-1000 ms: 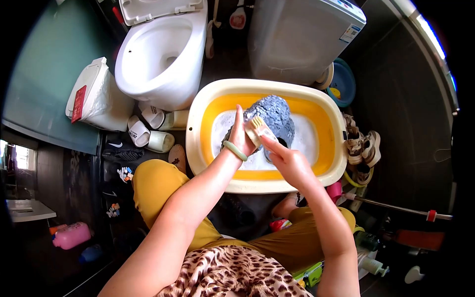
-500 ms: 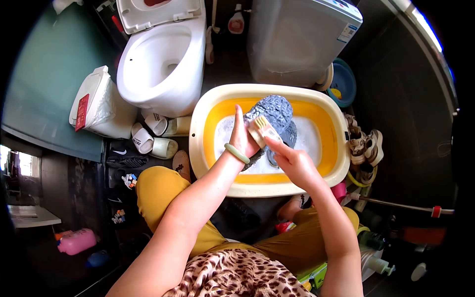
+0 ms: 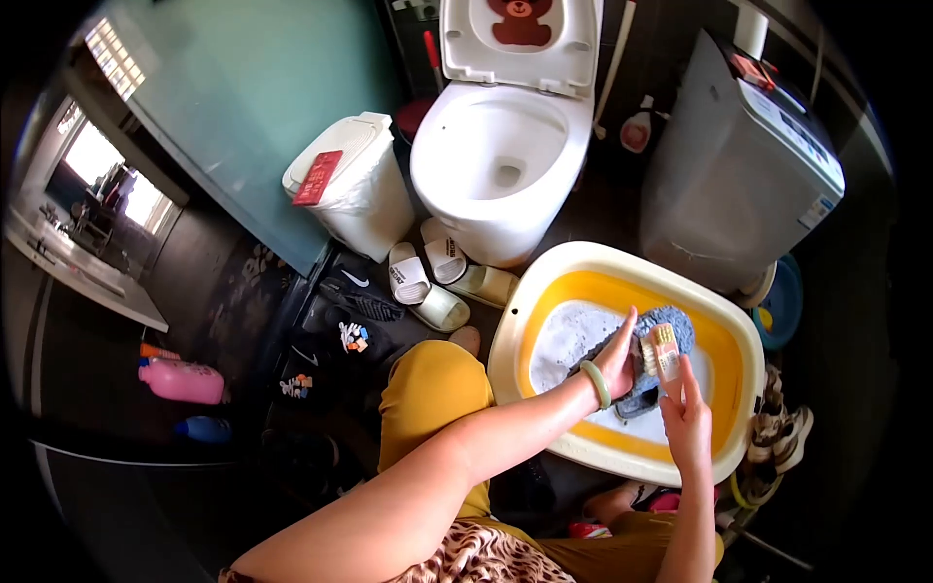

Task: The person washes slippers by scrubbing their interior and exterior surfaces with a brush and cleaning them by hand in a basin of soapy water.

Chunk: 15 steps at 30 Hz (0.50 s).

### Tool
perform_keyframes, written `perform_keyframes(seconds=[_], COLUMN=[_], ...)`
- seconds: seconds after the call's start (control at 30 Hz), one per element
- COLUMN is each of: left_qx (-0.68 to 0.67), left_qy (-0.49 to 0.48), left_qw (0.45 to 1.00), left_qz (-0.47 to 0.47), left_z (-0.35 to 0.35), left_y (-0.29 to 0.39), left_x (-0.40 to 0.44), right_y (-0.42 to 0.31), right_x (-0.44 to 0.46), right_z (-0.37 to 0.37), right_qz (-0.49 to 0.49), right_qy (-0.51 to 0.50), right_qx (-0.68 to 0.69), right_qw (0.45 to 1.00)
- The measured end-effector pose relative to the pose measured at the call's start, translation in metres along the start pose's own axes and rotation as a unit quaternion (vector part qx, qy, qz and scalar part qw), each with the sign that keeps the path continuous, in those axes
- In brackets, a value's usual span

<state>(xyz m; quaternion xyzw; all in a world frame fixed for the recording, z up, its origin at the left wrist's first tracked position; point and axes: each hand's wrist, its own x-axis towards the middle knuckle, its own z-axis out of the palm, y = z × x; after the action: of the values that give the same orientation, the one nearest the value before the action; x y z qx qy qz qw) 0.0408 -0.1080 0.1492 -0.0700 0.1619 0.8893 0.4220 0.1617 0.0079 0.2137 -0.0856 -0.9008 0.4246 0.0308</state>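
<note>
My left hand (image 3: 616, 363), with a green bangle at the wrist, grips a wet blue-grey slipper (image 3: 674, 319) with a rough, wrinkled surface. My right hand (image 3: 689, 423) is closed around the handle of a scrub brush (image 3: 667, 352), whose pale bristles are beside the slipper and my left fingers. Whether the bristles touch the slipper, I cannot tell. Both hands are over a cream and yellow basin (image 3: 504, 355) holding white suds (image 3: 564, 335). More wet grey material (image 3: 637, 403) shows below the brush, partly hidden by my hands.
Behind the basin stand a toilet (image 3: 496, 219) and a grey washing machine (image 3: 695, 204). A lidded white bin (image 3: 374, 199) and several slippers (image 3: 442, 309) are to the left. At the right are sneakers (image 3: 777, 437) and a blue tub (image 3: 785, 306). A pink bottle (image 3: 182, 380) lies far left.
The camera view has swung left, so the basin and hands appear lower and further right. The brush now points more upright beside the slipper. Both hands keep their holds.
</note>
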Motion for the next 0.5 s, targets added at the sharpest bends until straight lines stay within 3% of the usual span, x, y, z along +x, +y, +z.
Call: perform_keyframes(seconds=[0.07, 0.3, 0.33, 0.4, 0.5], left_qx=[-0.004, -0.053, -0.041, -0.02, -0.005], left_qy=[-0.03, -0.055, -0.056, -0.076, -0.076], left_qw=[1.0, 0.997, 0.997, 0.997, 0.997], left_qz=[0.0, 0.002, 0.014, 0.0, -0.013], left_z=[-0.004, 0.0, 0.006, 0.009, 0.012], left_y=[-0.005, -0.021, -0.019, -0.022, -0.029], left_x=[0.003, 0.009, 0.003, 0.002, -0.001], right_y=[0.001, 0.013, 0.002, 0.012, 0.01], right_x=[0.005, 0.025, 0.028, 0.032, 0.038], right_z=[0.004, 0.022, 0.021, 0.027, 0.024], right_qz=[0.04, 0.032, 0.135, 0.077, 0.081], right_qy=[0.056, 0.061, 0.029, 0.062, 0.078], right_qx=[-0.01, -0.009, 0.018, -0.005, 0.013], right_qw=[0.998, 0.998, 0.99, 0.995, 0.994])
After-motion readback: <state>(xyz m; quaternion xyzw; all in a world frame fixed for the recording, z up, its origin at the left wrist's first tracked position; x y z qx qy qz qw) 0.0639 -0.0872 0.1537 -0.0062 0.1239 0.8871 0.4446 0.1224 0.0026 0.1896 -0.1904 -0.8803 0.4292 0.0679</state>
